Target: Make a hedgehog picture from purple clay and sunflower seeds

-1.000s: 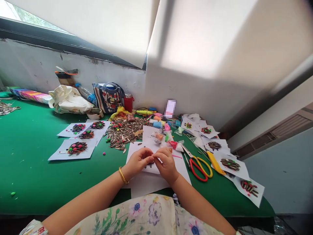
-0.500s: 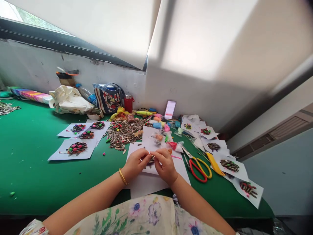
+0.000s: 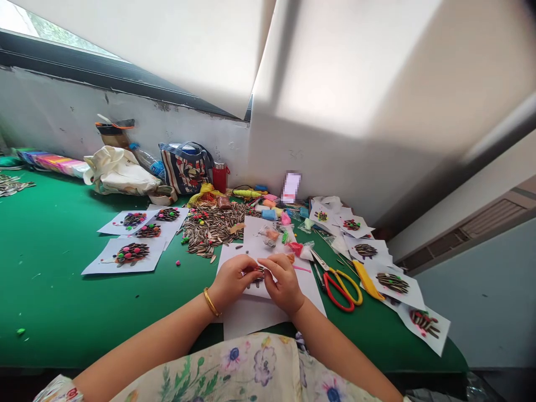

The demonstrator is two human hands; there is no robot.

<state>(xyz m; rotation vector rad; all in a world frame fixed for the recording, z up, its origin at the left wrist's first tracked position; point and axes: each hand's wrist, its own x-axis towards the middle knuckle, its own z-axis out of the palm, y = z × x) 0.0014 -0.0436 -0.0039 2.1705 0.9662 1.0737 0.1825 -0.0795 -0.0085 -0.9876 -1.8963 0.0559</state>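
My left hand (image 3: 235,281) and my right hand (image 3: 283,283) meet above a sheet of white paper (image 3: 293,312). The fingers of both are pinched together at the tips. Whatever lies between them is too small to make out. Partly hidden under the fingertips is a seed hedgehog picture (image 3: 256,283), its dark striped seeds showing between the hands. A pile of sunflower seeds (image 3: 211,229) spreads beyond my left hand. Close to my right hand are a red lump of clay (image 3: 295,249) in a small bag and scissors (image 3: 341,287) with one red and one yellow handle.
Finished-looking hedgehog pictures lie at left (image 3: 125,262) and right (image 3: 412,293). A yellow clay packet (image 3: 368,281) sits beside the scissors. Along the wall stand a cream bag (image 3: 121,173), a patterned bag (image 3: 186,170), a red flask (image 3: 220,177) and a phone (image 3: 291,188).
My left fingertips have dipped slightly and the thumb and fingers have shifted a little. The right hand and the things on the table stay almost the same.
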